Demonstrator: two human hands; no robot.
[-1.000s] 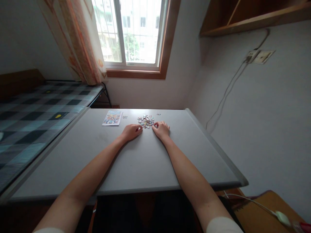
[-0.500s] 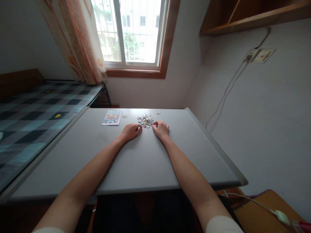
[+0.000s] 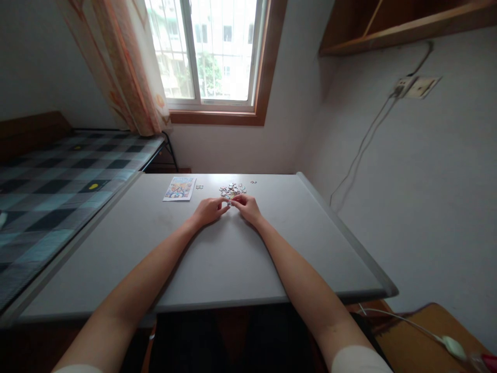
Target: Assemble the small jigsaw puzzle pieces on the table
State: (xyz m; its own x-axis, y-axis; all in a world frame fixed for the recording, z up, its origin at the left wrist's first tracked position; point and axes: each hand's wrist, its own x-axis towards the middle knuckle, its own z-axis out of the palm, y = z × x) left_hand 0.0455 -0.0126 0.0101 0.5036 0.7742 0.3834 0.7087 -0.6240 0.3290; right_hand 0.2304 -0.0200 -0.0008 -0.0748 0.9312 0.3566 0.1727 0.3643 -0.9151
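A loose heap of small jigsaw puzzle pieces (image 3: 233, 189) lies on the white table toward its far side. At the heap's near edge my left hand (image 3: 209, 211) and my right hand (image 3: 247, 207) meet, fingertips almost touching. Between them is a small pale jigsaw puzzle piece (image 3: 229, 203), pinched by the thumb and fingers of both hands; whether it is one piece or two I cannot tell. Left of the heap lies a colourful printed picture sheet (image 3: 179, 188), with several pieces (image 3: 199, 187) set apart beside it. A few more pieces (image 3: 253, 182) lie to the heap's right.
The white table (image 3: 217, 264) has raised grey edges. To its left stands a bed (image 3: 77, 166) with a checked cover. A window (image 3: 202, 52) and an orange curtain (image 3: 128, 67) are beyond. A cable (image 3: 355, 155) hangs from a wall socket (image 3: 415, 87) at right.
My right hand has moved left from the heap's right side to meet my left hand. A puzzle piece now shows between the fingertips. My left hand has barely moved.
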